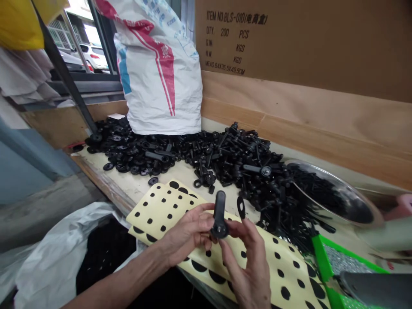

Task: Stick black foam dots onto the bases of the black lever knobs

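Over the near edge of a wooden counter, a black plastic handle stands upright between two bare hands. The left hand has its grip clamped on the handle near its round foot. The right hand has its grip apart, fingers spread just beside that foot, with a black oval sticker on one raised fingertip. Beneath them lie cream sheets of black dot stickers. Farther along the counter spreads a heap of black plastic parts, with round discs toward the left and a tilted steel bowl of black pieces at right. A white woven sack with red stripes stands beside a printed cardboard carton. A green tray sits at lower right.
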`<action>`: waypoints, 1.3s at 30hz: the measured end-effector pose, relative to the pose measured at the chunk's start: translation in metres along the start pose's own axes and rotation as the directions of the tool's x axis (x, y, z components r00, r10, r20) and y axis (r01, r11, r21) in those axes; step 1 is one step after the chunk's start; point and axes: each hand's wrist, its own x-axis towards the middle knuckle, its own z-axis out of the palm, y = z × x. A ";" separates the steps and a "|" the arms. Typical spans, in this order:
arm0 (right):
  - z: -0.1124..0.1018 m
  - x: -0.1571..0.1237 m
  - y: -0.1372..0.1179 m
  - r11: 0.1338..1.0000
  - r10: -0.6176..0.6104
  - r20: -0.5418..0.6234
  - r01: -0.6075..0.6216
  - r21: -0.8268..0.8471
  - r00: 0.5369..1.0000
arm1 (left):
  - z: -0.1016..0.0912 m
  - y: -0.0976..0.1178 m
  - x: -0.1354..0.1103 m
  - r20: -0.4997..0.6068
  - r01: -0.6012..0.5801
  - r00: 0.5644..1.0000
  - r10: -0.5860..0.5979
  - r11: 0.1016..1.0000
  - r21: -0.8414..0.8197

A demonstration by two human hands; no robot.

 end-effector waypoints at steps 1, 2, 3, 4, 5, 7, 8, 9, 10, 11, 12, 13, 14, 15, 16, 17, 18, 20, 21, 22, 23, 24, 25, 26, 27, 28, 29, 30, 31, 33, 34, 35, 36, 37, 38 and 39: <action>-0.001 0.000 -0.001 0.996 0.077 -0.048 -0.076 0.038 0.996 | -0.001 0.000 0.001 0.022 0.023 0.999 -0.023 1.000 -0.011; -0.003 0.000 -0.003 0.984 0.165 -0.111 -0.157 0.083 0.980 | -0.003 0.000 0.002 0.032 0.044 0.999 -0.043 0.999 -0.016; -0.004 0.001 -0.004 0.965 0.249 -0.186 -0.227 0.129 0.951 | -0.004 0.000 0.003 0.029 0.058 0.998 -0.058 0.998 -0.014; -0.006 0.001 -0.007 0.943 0.320 -0.246 -0.284 0.172 0.915 | -0.006 -0.001 0.004 0.015 0.069 0.998 -0.069 0.998 -0.010; -0.007 0.002 -0.009 0.921 0.377 -0.275 -0.329 0.206 0.884 | -0.008 -0.002 0.005 -0.004 0.077 0.997 -0.077 0.997 -0.007; -0.009 0.003 -0.012 0.875 0.470 -0.231 -0.415 0.250 0.852 | -0.010 -0.005 0.006 -0.037 0.079 0.996 -0.079 0.997 -0.003; -0.009 0.003 -0.012 0.847 0.511 -0.164 -0.462 0.262 0.844 | -0.010 -0.007 0.006 -0.049 0.078 0.996 -0.078 0.997 0.002; -0.008 0.003 -0.013 0.821 0.544 -0.097 -0.503 0.270 0.834 | -0.010 -0.008 0.007 -0.060 0.073 0.996 -0.072 0.997 0.008; -0.007 0.002 -0.012 0.797 0.569 -0.037 -0.539 0.274 0.822 | -0.010 -0.008 0.007 -0.070 0.065 0.996 -0.063 0.998 0.017; -0.005 0.000 -0.012 0.779 0.585 0.006 -0.563 0.276 0.811 | -0.009 -0.008 0.008 -0.080 0.055 0.995 -0.053 0.998 0.029; -0.004 -0.001 -0.012 0.765 0.597 0.039 -0.582 0.276 0.802 | -0.008 -0.008 0.008 -0.088 0.049 0.995 -0.046 0.998 0.039; -0.003 -0.002 -0.011 0.752 0.607 0.066 -0.599 0.274 0.792 | -0.007 -0.008 0.008 -0.093 0.046 0.995 -0.041 0.998 0.050; -0.003 -0.003 -0.011 0.742 0.615 0.089 -0.613 0.272 0.783 | -0.006 -0.007 0.009 -0.096 0.045 0.995 -0.039 0.997 0.061; -0.002 -0.004 -0.011 0.733 0.623 0.109 -0.626 0.267 0.775 | -0.006 -0.007 0.009 -0.101 0.047 0.994 -0.040 0.996 0.072; -0.003 -0.004 -0.010 0.725 0.630 0.124 -0.637 0.260 0.767 | -0.005 -0.007 0.009 -0.109 0.053 0.993 -0.043 0.995 0.083; -0.003 -0.004 -0.010 0.720 0.636 0.134 -0.647 0.251 0.760 | -0.005 -0.007 0.009 -0.118 0.057 0.992 -0.046 0.994 0.091; -0.003 -0.003 -0.009 0.717 0.641 0.143 -0.655 0.240 0.754 | -0.005 -0.007 0.008 -0.125 0.060 0.991 -0.048 0.994 0.097; -0.005 -0.002 -0.007 0.713 0.650 0.152 -0.666 0.219 0.745 | -0.005 -0.007 0.008 -0.124 0.061 0.991 -0.048 0.993 0.105; -0.005 -0.001 -0.006 0.711 0.653 0.153 -0.670 0.211 0.742 | -0.004 -0.007 0.008 -0.116 0.059 0.992 -0.046 0.992 0.109; -0.006 -0.001 -0.005 0.710 0.657 0.153 -0.674 0.205 0.738 | -0.004 -0.008 0.007 -0.106 0.055 0.993 -0.043 0.992 0.115; -0.006 -0.001 -0.004 0.709 0.659 0.153 -0.676 0.200 0.736 | -0.004 -0.007 0.007 -0.099 0.053 0.994 -0.041 0.991 0.121; -0.007 -0.001 -0.004 0.708 0.662 0.152 -0.679 0.196 0.734 | -0.004 -0.007 0.007 -0.094 0.051 0.995 -0.039 0.991 0.126; -0.007 -0.001 -0.003 0.708 0.662 0.151 -0.679 0.193 0.734 | -0.003 -0.007 0.007 -0.093 0.050 0.995 -0.038 0.990 0.129; -0.007 -0.001 -0.002 0.709 0.662 0.150 -0.679 0.190 0.734 | -0.003 -0.007 0.007 -0.092 0.050 0.995 -0.038 0.990 0.131; -0.007 -0.001 -0.002 0.712 0.661 0.147 -0.677 0.188 0.736 | -0.003 -0.007 0.007 -0.092 0.050 0.995 -0.038 0.990 0.132; -0.008 -0.001 -0.001 0.714 0.660 0.146 -0.676 0.184 0.737 | -0.003 -0.007 0.008 -0.090 0.051 0.995 -0.039 0.990 0.133; -0.008 -0.002 -0.001 0.716 0.659 0.143 -0.674 0.180 0.738 | -0.002 -0.007 0.008 -0.088 0.050 0.995 -0.039 0.990 0.134; -0.008 -0.002 0.000 0.718 0.658 0.140 -0.673 0.178 0.740 | -0.002 -0.007 0.008 -0.087 0.049 0.995 -0.037 0.990 0.133; -0.008 -0.001 0.000 0.720 0.657 0.140 -0.672 0.175 0.741 | -0.002 -0.007 0.008 -0.088 0.049 0.995 -0.037 0.990 0.133; -0.008 -0.001 0.001 0.724 0.652 0.149 -0.669 0.171 0.743 | -0.003 -0.008 0.009 -0.095 0.050 0.995 -0.038 0.990 0.133; -0.009 -0.001 0.001 0.725 0.650 0.151 -0.667 0.172 0.745 | -0.003 -0.008 0.009 -0.098 0.050 0.995 -0.038 0.990 0.131; -0.009 -0.001 0.002 0.726 0.648 0.151 -0.665 0.174 0.746 | -0.003 -0.008 0.009 -0.099 0.050 0.994 -0.038 0.990 0.129; -0.009 -0.001 0.002 0.726 0.647 0.152 -0.665 0.177 0.747 | -0.003 -0.008 0.009 -0.099 0.050 0.994 -0.037 0.991 0.126; -0.009 -0.001 0.003 0.726 0.647 0.151 -0.664 0.178 0.747 | -0.003 -0.008 0.009 -0.100 0.049 0.994 -0.036 0.991 0.124; -0.009 -0.001 0.003 0.725 0.647 0.151 -0.665 0.179 0.747 | -0.003 -0.008 0.010 -0.102 0.048 0.994 -0.035 0.991 0.123; -0.009 -0.001 0.003 0.724 0.648 0.155 -0.667 0.176 0.745 | -0.003 -0.008 0.010 -0.104 0.047 0.994 -0.034 0.991 0.124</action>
